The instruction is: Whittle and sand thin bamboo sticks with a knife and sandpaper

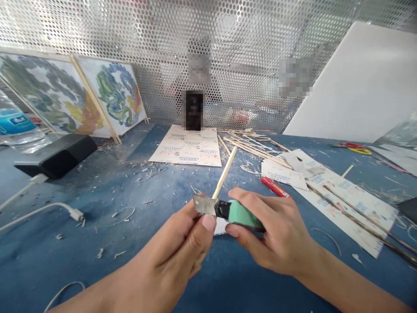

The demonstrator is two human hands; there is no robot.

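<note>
A utility knife (245, 214) with a green handle is in my right hand (276, 232), fingers wrapped round it. Its broad metal blade (204, 205) points left and lies across a thin wooden stick (225, 172). My left hand (182, 248) is closed around the stick's near end, with the thumb close against the lower edge of the blade. The stick slants away from me, its far end above the table. Part of its near end is hidden by the blade and my fingers. Something white shows on the table beneath the knife.
Sandpaper sheets (192, 145) lie ahead and at right. Thin wooden sticks (257, 148) are piled behind a red tool (276, 187). Curled shavings dot the blue table (107, 187). At left are a black box (55, 156), white cables, a bottle (19, 126) and dragon pictures (115, 93).
</note>
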